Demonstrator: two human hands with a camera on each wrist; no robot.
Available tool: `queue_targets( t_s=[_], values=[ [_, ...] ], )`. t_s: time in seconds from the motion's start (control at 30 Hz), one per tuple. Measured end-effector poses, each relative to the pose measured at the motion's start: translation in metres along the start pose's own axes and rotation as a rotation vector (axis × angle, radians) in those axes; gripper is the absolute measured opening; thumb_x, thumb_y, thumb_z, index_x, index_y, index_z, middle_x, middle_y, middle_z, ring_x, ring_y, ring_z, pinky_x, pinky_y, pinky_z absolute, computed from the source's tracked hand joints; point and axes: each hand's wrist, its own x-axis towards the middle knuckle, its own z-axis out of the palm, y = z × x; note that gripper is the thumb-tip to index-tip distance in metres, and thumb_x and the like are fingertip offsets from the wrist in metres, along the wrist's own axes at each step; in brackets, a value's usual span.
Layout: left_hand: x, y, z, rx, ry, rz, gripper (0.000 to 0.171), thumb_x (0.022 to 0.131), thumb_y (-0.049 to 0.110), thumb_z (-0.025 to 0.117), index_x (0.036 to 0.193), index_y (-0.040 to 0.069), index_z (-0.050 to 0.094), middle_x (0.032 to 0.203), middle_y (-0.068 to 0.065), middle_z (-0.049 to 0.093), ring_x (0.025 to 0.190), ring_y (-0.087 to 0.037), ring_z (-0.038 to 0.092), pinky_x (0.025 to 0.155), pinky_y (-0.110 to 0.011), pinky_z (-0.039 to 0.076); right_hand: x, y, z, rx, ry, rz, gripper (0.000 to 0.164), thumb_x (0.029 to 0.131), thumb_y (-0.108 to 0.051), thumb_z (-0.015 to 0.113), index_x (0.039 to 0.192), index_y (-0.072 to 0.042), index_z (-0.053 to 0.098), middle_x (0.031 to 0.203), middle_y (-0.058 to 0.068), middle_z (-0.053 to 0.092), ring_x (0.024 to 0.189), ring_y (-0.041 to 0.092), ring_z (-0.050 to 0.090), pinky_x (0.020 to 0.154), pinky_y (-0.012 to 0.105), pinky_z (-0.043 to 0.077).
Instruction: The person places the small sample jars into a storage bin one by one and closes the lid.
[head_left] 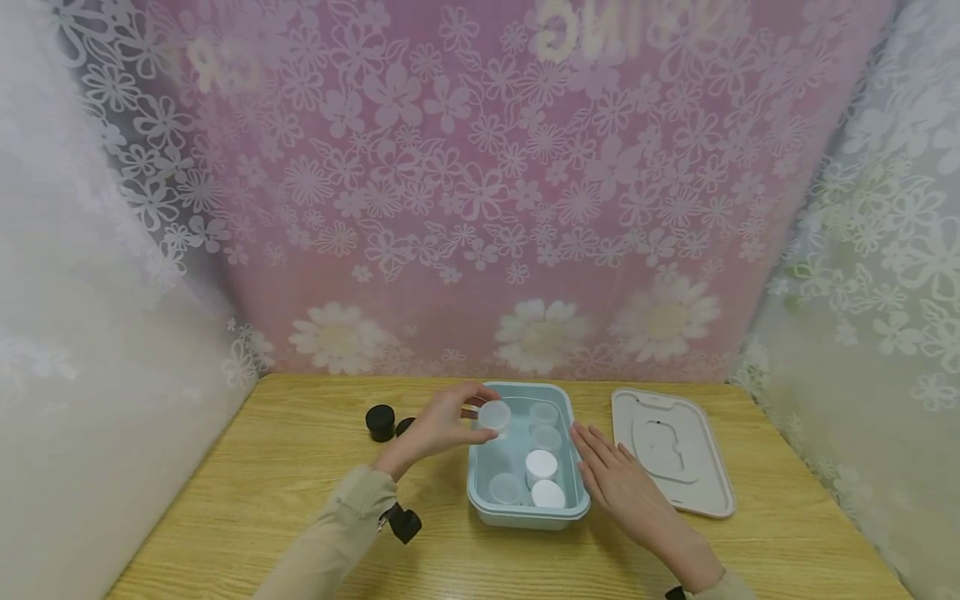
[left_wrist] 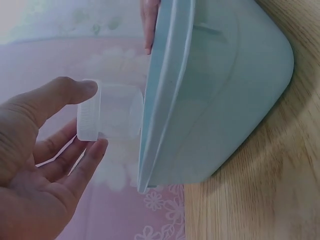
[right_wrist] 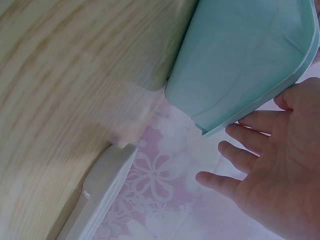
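A small clear plastic jar with a ribbed screw lid (left_wrist: 115, 111) is pinched by my left hand (head_left: 446, 421) between thumb and fingers, over the left side of a light blue plastic bin (head_left: 528, 518). In the left wrist view the jar's base overlaps the bin's rim. Inside the bin stand two white-lidded jars (head_left: 542, 468) and several translucent ones (head_left: 543, 414), most along the right side. My right hand (head_left: 618, 487) has its fingers straight, with fingertips right at the bin's right rim; the right wrist view shows them against the rim's outside.
Two black-lidded jars (head_left: 380, 422) stand left of the bin, one partly hidden behind the left hand. To the right lies a flat white bin lid (head_left: 675, 450) on the wooden table (head_left: 247, 500). Flowered curtains (head_left: 480, 208) enclose the table's back and sides.
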Motion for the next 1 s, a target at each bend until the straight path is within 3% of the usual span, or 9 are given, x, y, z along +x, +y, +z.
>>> queue_targets(
  t_s=[0.33, 0.5, 0.73, 1.0],
  values=[
    [0.016, -0.008, 0.016, 0.195, -0.159, 0.018, 0.045, 0.077, 0.019, 0.075, 0.117, 0.014, 0.056, 0.114, 0.003, 0.057, 0.103, -0.013, 0.056, 0.082, -0.018, 0.05, 0.0, -0.001, 0.0, 0.022, -0.011, 0.015, 0.05, 0.097, -0.028, 0.045, 0.144, -0.013, 0.033, 0.147, 0.002, 0.034, 0.134, 0.026, 0.033, 0.103, 0.056, 0.031],
    [0.019, -0.005, 0.021, 0.277, -0.237, 0.03, 0.045, 0.076, 0.016, 0.075, 0.116, 0.012, 0.056, 0.114, 0.001, 0.058, 0.104, -0.013, 0.055, 0.081, -0.017, 0.049, 0.0, -0.001, 0.0, 0.023, -0.012, 0.016, 0.05, 0.097, -0.028, 0.045, 0.144, -0.013, 0.033, 0.147, 0.002, 0.034, 0.134, 0.025, 0.032, 0.103, 0.056, 0.031],
    [0.024, -0.006, 0.032, 0.407, -0.296, 0.079, 0.04, 0.075, 0.013, 0.075, 0.111, 0.009, 0.058, 0.108, -0.001, 0.06, 0.098, -0.013, 0.056, 0.079, -0.018, 0.048, 0.0, -0.002, -0.001, 0.004, 0.0, 0.004, 0.05, 0.097, -0.027, 0.046, 0.143, -0.012, 0.034, 0.146, 0.003, 0.036, 0.133, 0.026, 0.034, 0.102, 0.056, 0.033],
    [0.027, 0.0, 0.04, 0.568, -0.389, 0.032, 0.04, 0.075, 0.016, 0.077, 0.111, 0.014, 0.06, 0.11, 0.002, 0.061, 0.102, -0.01, 0.056, 0.085, -0.02, 0.047, 0.0, -0.001, -0.002, 0.009, -0.013, 0.018, 0.05, 0.098, -0.029, 0.044, 0.144, -0.013, 0.033, 0.146, 0.002, 0.035, 0.134, 0.025, 0.033, 0.102, 0.056, 0.033]
  ],
)
